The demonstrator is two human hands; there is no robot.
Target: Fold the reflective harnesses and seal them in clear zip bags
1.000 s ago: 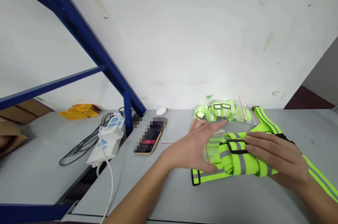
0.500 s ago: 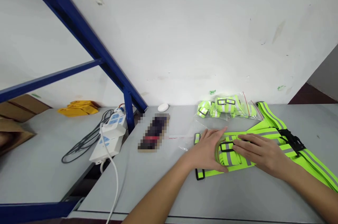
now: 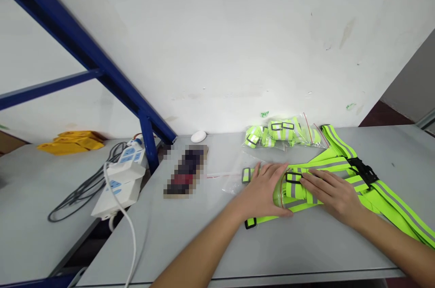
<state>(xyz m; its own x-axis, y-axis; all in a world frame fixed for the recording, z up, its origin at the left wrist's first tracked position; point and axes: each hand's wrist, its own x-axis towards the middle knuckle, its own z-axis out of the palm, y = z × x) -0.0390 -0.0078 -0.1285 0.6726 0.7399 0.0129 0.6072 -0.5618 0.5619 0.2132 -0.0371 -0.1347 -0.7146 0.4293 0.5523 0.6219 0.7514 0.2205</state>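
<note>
My left hand (image 3: 263,192) is curved into a C, thumb and fingers around the mouth of a clear zip bag (image 3: 280,195) with a red seal line. At that mouth lies a rolled fluorescent yellow-green reflective strap (image 3: 301,190) with a black slide buckle (image 3: 294,178). From the right, my right hand (image 3: 336,195) rests its fingers on the roll, its thumb hidden. Both hands are above a flat fluorescent reflective harness (image 3: 396,202) with a black clip (image 3: 363,172). How far the roll sits inside the bag is unclear.
Bagged reflective straps (image 3: 285,130) lie by the wall. Left of the hands are a blurred-out phone-like object (image 3: 186,172), a white oval object (image 3: 198,136) and another clear bag (image 3: 234,183). Power strips (image 3: 118,188), a white cable (image 3: 127,220) and a blue frame (image 3: 149,138) stand further left.
The camera view has turned slightly, so everything sits further left. The rolled strap and left hand have shifted a little relative to each other, with more of the bag's red-lined mouth showing.
</note>
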